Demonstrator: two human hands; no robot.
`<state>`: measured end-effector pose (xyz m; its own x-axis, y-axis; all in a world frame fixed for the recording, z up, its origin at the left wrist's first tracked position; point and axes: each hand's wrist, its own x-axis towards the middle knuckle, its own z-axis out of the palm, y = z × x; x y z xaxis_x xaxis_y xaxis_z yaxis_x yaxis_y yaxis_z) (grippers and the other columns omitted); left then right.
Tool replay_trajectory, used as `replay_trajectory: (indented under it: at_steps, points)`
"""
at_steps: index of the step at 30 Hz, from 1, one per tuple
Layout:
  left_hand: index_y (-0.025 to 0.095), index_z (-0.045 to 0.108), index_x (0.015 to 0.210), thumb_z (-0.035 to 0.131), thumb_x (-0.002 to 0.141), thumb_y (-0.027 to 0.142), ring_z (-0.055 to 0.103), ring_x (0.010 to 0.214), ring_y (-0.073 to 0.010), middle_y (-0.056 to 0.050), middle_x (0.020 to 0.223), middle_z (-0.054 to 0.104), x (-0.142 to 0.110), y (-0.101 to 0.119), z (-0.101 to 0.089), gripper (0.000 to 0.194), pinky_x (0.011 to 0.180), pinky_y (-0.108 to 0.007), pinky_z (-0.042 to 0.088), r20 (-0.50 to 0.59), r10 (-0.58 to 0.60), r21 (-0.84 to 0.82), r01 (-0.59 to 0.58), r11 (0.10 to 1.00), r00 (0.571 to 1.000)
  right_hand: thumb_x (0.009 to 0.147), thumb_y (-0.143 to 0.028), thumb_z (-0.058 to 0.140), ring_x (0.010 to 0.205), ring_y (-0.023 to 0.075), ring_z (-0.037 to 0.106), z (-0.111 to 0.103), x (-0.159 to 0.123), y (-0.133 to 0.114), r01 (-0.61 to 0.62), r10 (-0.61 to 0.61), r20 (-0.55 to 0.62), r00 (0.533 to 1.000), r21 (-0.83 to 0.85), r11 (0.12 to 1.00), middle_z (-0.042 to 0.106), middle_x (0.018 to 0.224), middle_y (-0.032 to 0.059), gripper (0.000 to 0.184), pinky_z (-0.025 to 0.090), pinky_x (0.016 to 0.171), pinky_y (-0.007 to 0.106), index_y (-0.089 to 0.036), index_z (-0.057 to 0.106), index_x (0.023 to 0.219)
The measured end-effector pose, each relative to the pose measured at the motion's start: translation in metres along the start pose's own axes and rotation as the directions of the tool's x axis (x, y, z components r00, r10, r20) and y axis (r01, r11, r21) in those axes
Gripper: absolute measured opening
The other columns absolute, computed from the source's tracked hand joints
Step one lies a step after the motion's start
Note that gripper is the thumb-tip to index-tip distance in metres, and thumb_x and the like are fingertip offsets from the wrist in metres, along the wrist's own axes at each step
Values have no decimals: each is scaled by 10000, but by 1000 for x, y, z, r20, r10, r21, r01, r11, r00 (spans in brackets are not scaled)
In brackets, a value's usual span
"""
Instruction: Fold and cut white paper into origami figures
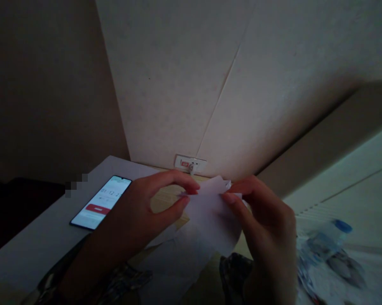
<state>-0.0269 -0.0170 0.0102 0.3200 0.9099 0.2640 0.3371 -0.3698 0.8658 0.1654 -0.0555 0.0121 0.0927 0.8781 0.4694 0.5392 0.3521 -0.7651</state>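
Between my two hands is a white sheet of paper (pixel 214 216), folded or creased along its upper edge. My left hand (pixel 152 203) pinches its left end between thumb and fingertips. At the right end, my right hand (pixel 260 216) grips the paper with thumb on the near side and fingers behind it. Below lies more white paper (pixel 178 258) on the table, partly covered by my left forearm. A phone (pixel 97 203) with a lit screen showing running digits and a red button lies left of my left hand.
A wall socket (pixel 191 163) with a red switch and a plug sits on the wall behind my hands. To the right, a clear plastic bottle (pixel 327 241) with a blue cap lies among crumpled plastic. A pale tabletop (pixel 44 241) extends to the left.
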Motion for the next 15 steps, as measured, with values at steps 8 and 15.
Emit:
replay_trajectory:
  at_steps: [8, 15]
  points:
    - [244, 722, 834, 642, 820, 296, 654, 1018, -204, 3, 1041, 731, 3, -11, 1, 96, 929, -328, 460, 59, 40, 18, -41, 999, 997, 877, -191, 650, 639, 104, 535, 10, 1, 0, 54, -49, -71, 996, 71, 996, 577, 687, -62, 183, 391, 586, 232, -236, 621, 703]
    - [233, 722, 820, 662, 804, 237, 659, 928, -188, 22, 937, 743, 4, -6, 3, 62, 851, -291, 446, 203, 31, 67, -45, 997, 979, 880, -147, 642, 712, 97, 580, 5, 6, -1, 175, -174, 84, 981, -2, 985, 610, 744, -58, 161, 430, 637, 214, -234, 641, 744]
